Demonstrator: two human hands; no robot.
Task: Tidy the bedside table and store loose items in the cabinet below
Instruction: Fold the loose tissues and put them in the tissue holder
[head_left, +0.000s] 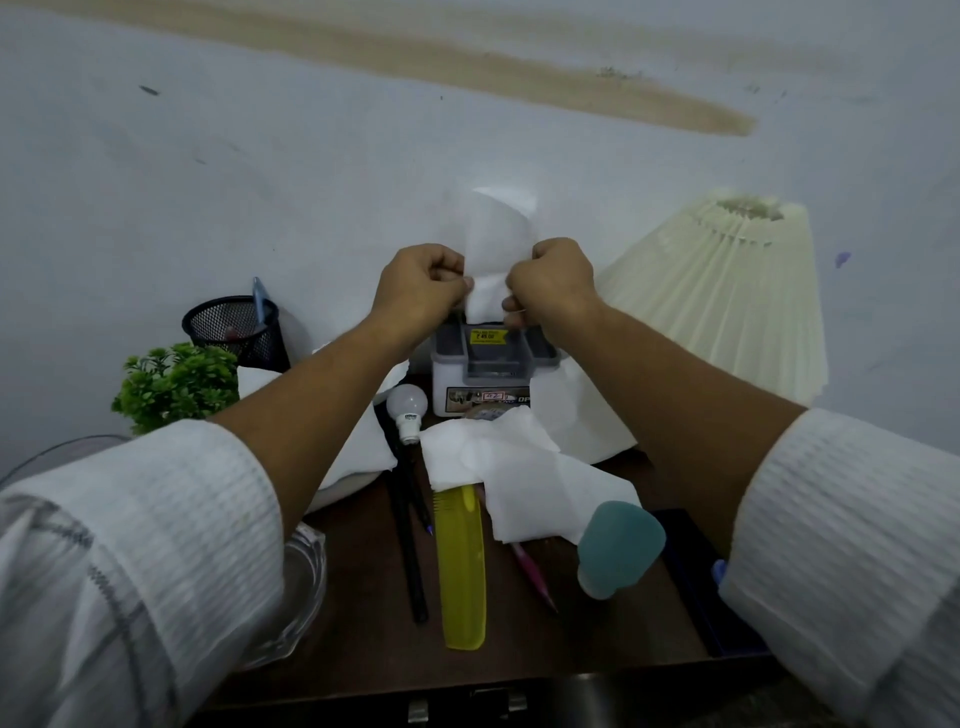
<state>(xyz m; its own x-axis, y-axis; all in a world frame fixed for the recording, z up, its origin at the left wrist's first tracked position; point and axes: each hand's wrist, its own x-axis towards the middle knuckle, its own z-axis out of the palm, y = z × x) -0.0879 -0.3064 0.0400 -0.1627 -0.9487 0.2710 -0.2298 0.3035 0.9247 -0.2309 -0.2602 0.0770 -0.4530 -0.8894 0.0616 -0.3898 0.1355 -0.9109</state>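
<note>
My left hand (423, 286) and my right hand (553, 283) both pinch a white tissue (496, 244) held upright above a small plastic box (491, 374) with a grey lid and a yellow price sticker. On the dark wooden bedside table (571, 639) lie crumpled white tissues (519, 467), a yellow comb (461, 566), a white light bulb (407, 410), a black pen (410, 540), a pink pen (535, 577) and a teal-capped bottle (618, 545).
A black mesh pen holder (236, 330) and a small green plant (174, 384) stand at the back left. A cream pleated lampshade (727, 301) fills the right. A glass ashtray (301, 577) sits under my left forearm. A dark blue tray (701, 587) lies at the right edge.
</note>
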